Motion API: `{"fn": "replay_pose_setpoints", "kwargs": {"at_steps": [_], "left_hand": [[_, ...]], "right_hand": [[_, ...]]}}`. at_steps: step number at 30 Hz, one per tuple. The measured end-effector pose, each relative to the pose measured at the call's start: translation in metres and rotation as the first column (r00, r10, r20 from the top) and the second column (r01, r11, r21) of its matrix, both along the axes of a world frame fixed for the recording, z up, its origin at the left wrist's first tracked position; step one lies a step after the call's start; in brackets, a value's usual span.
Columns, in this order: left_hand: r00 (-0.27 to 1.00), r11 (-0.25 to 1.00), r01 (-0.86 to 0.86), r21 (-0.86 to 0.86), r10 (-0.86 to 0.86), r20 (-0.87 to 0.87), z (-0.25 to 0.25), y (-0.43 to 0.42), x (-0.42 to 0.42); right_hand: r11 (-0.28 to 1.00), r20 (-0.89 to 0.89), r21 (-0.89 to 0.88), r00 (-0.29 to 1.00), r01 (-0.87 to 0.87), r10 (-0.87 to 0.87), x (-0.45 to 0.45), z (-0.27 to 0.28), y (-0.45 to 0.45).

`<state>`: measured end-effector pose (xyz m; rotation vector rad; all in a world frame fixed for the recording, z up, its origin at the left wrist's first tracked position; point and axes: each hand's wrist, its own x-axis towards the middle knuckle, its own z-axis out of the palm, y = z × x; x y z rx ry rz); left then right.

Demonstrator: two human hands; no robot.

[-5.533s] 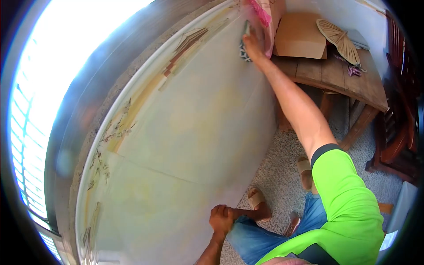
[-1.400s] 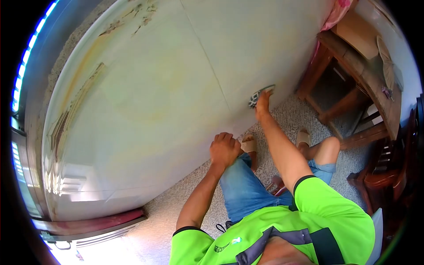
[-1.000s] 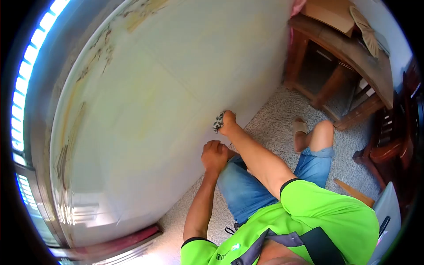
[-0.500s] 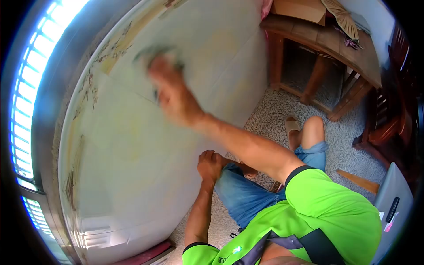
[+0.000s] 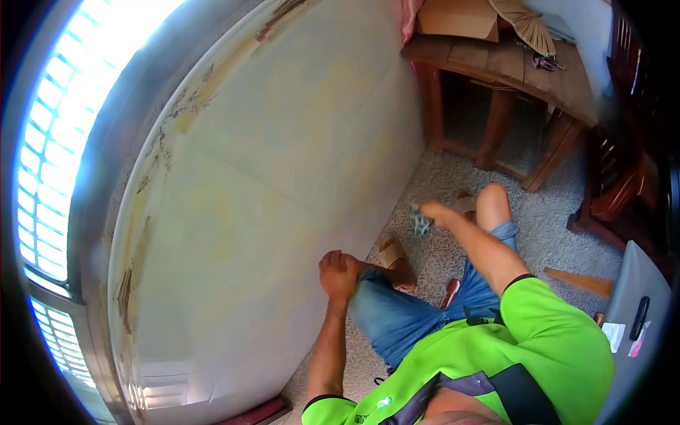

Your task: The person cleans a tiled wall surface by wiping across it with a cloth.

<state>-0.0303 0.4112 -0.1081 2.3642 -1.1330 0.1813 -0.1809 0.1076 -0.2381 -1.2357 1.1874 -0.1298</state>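
My right hand (image 5: 436, 212) is closed around a crumpled green-and-white cloth (image 5: 421, 222), held over the floor in front of my legs. My left hand (image 5: 340, 273) rests with curled fingers on my bent knee, close to the wall surface. Along my left side rises a large glossy pale wall panel (image 5: 234, 234), with faint yellow patches, thin seams and dark branch-like patterns near its far edge. Neither hand touches the panel.
A barred window (image 5: 42, 184) lets in bright light at far left. A wooden table (image 5: 496, 60) holds a cardboard box (image 5: 459, 18) and a folding fan (image 5: 528, 27). Dark wooden furniture (image 5: 623, 184) and a grey case-like object (image 5: 641, 283) stand at right, over speckled flooring (image 5: 443, 173).
My right hand has come off the panel with the cloth, moving right and down to above the floor by my legs. My left hand stays on the knee.
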Motion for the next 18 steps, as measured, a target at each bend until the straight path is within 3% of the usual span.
{"fn": "replay_pose_setpoints", "kwargs": {"at_steps": [3, 4, 5, 6, 8, 10, 11, 12, 13, 14, 16, 18], "left_hand": [[0.999, 0.999, 0.036, 0.022, -0.037, 0.015, 0.001, 0.003, -0.004], [0.998, 0.998, 0.05, 0.029, -0.05, 0.024, 0.002, 0.0, -0.003], [0.998, 0.998, 0.062, 0.029, -0.063, 0.03, 0.004, -0.003, -0.004], [0.998, 0.998, 0.052, 0.029, -0.053, 0.025, 0.004, -0.003, -0.006], [0.999, 0.999, 0.042, 0.034, -0.043, 0.027, 0.005, -0.003, -0.008], [0.999, 1.0, 0.016, 0.016, -0.015, -0.039, 0.002, -0.003, -0.007], [0.999, 1.0, 0.018, 0.02, -0.017, -0.029, -0.001, -0.002, -0.006], [0.999, 0.999, 0.01, 0.033, -0.009, -0.038, -0.004, -0.002, -0.004], [0.999, 0.999, 0.001, 0.05, 0.001, -0.049, -0.005, 0.0, -0.003], [0.999, 0.998, 0.003, 0.059, 0.0, -0.043, -0.007, 0.003, -0.001], [1.0, 0.999, 0.023, 0.043, -0.022, -0.022, -0.009, 0.003, 0.0], [0.999, 0.999, 0.031, 0.045, -0.03, -0.027, -0.011, 0.005, 0.001]], "right_hand": [[0.996, 0.181, -0.074, 0.982, -0.043, 0.056, -0.039, 0.106, -0.051], [0.982, 0.271, -0.182, 0.958, -0.045, 0.094, -0.047, 0.123, -0.068], [0.982, 0.374, -0.184, 0.927, 0.048, 0.024, -0.052, 0.139, -0.078], [0.959, 0.406, -0.218, 0.91, 0.179, -0.077, -0.049, 0.146, -0.088], [0.947, 0.421, -0.254, 0.904, 0.195, -0.073, -0.063, 0.151, -0.093], [0.967, 0.364, -0.231, 0.931, 0.108, -0.017, -0.076, 0.125, -0.079], [0.874, -0.09, -0.47, 0.992, -0.122, 0.09, -0.073, 0.108, -0.073], [0.699, -0.377, -0.549, 0.882, -0.458, 0.282, -0.076, 0.113, -0.056], [0.572, -0.294, -0.727, 0.925, -0.381, 0.242, -0.074, 0.097, -0.036], [0.579, -0.286, -0.724, 0.927, -0.375, 0.243, -0.071, 0.088, -0.034], [0.714, -0.228, -0.479, 0.858, -0.51, 0.46, -0.069, 0.116, -0.023], [0.693, -0.194, -0.526, 0.863, -0.492, 0.466, -0.066, 0.099, -0.027]]}}
